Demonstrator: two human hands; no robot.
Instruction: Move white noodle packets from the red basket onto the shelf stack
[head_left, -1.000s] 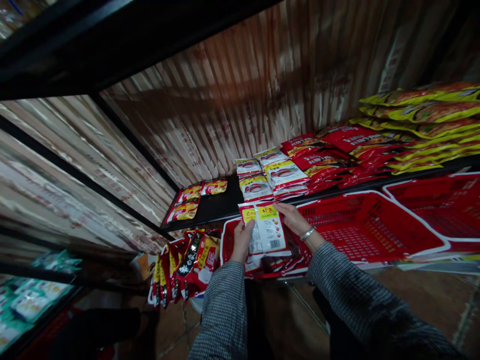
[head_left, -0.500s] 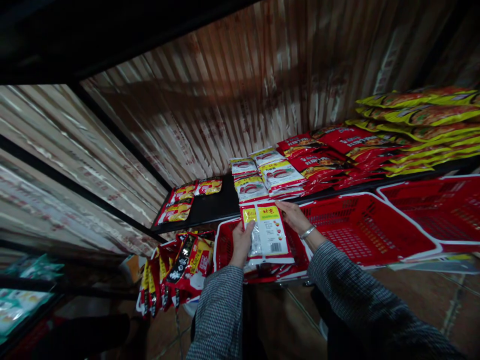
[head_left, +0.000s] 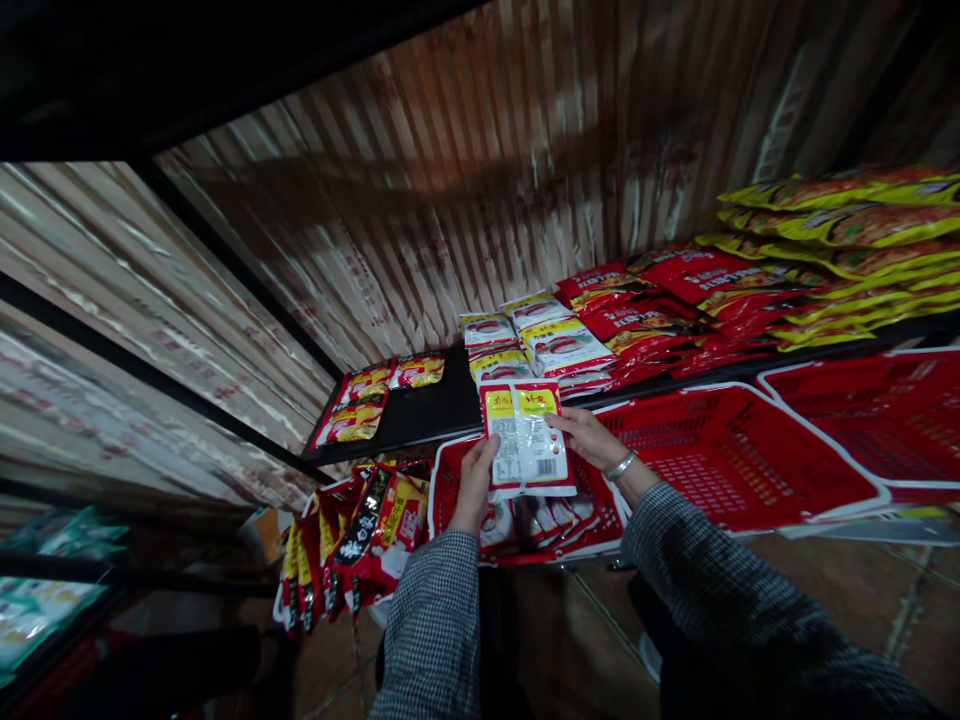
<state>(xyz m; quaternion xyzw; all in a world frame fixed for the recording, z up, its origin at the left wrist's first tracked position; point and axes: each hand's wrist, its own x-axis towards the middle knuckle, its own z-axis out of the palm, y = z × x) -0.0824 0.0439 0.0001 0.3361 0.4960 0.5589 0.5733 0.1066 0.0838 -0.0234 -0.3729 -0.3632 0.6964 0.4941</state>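
Observation:
Between my two hands is a flat food packet [head_left: 529, 445], its printed back with a barcode facing me. My left hand [head_left: 474, 480] grips its left edge. My right hand [head_left: 589, 435] pinches its right edge, thumb over the front; a silver bracelet is on that wrist. Behind the packet, on the black shelf [head_left: 416, 413], lie stacks of white, red and yellow packets [head_left: 566, 345]. Below it stands a red basket [head_left: 448, 490] with more packets inside, partly hidden by the held one and my left hand.
To the right on the shelf are red packets [head_left: 637, 325] and piled yellow packets [head_left: 862, 240]. A few small packets [head_left: 356, 405] lie at its left end. Red baskets [head_left: 720, 450] line the front edge. Black, red and yellow bags [head_left: 382, 520] hang lower left. Corrugated sheeting forms the back.
The packet, held in both hands, has risen slightly and tilted up toward the shelf stacks. More of the basket's contents now shows beneath it.

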